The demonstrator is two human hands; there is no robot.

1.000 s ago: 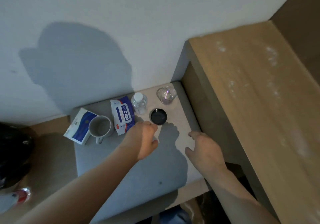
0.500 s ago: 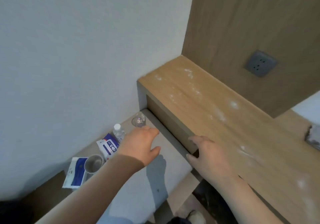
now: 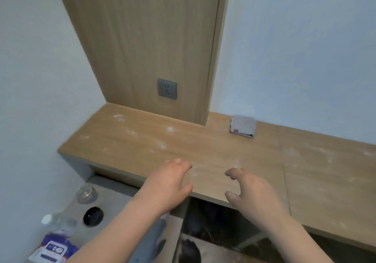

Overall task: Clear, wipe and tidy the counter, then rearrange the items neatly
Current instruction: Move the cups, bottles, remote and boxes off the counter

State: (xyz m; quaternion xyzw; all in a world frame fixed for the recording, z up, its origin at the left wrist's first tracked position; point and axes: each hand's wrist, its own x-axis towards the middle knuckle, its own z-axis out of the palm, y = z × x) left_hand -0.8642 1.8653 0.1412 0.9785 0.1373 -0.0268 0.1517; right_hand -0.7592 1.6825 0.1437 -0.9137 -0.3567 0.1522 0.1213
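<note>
Wiping looks not yet begun: white smears (image 3: 119, 118) dot the worktop (image 3: 203, 146), what seems a folded cloth (image 3: 243, 127) lies at its back, and left hand (image 3: 171, 183) and right hand (image 3: 254, 189) hover, grips released.

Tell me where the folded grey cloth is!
In the head view, the folded grey cloth lies at the back right of the wooden counter. It is just right of the wooden panel that holds the socket.
</note>
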